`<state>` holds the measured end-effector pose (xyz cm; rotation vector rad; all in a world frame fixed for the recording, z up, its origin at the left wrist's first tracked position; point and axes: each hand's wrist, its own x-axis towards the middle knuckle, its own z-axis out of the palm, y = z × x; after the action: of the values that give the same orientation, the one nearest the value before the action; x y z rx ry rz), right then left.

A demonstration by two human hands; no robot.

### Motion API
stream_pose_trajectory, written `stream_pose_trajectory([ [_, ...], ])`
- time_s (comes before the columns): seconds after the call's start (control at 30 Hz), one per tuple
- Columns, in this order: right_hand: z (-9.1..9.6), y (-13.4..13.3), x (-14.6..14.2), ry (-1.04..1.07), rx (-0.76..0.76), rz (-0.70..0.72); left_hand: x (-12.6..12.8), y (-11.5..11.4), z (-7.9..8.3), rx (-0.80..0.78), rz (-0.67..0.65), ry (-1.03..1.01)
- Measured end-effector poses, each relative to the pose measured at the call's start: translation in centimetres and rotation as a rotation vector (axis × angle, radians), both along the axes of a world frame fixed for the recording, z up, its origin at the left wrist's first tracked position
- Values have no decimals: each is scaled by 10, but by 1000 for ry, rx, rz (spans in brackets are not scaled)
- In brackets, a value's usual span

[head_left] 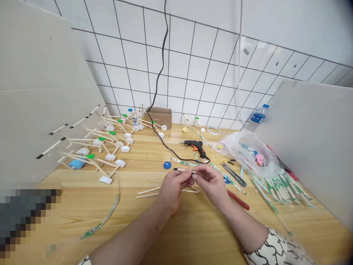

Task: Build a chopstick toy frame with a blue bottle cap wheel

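Note:
My left hand [174, 186] and my right hand [211, 181] meet above the wooden table [193, 228]. Together they pinch a thin wooden stick [184, 170] with a black tip that points left. Both hands have their fingers closed on the stick. Two loose sticks [149, 193] lie on the table just left of my left hand, and more short sticks show between my hands. A blue bottle cap [167, 165] lies beyond my left hand.
A black hot glue gun [196, 145] with its cable stands behind the hands. Scissors [234, 173] and red-handled pliers [238, 200] lie to the right, by a plastic bag [255, 152] and wrapped chopsticks [284, 187]. Stick-and-cap models [107, 143] fill the far left.

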<state>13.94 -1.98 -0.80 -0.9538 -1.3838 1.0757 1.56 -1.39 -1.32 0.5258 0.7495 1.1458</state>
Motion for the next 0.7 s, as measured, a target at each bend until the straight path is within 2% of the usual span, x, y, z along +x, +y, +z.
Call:
stream_pose_trajectory([
  [0.17, 5, -4, 1, -108, 80, -15, 0, -1, 0, -7, -19, -18],
  [0.3, 9, -4, 2, -176, 111, -97, 0, -1, 0, -11, -23, -10],
  [0.57, 4, -1, 3, -86, -59, -130, 2, -3, 0, 8, -6, 23],
  [0.7, 2, -1, 4, -47, -93, -140, 3, -3, 0, 33, 13, 50],
])
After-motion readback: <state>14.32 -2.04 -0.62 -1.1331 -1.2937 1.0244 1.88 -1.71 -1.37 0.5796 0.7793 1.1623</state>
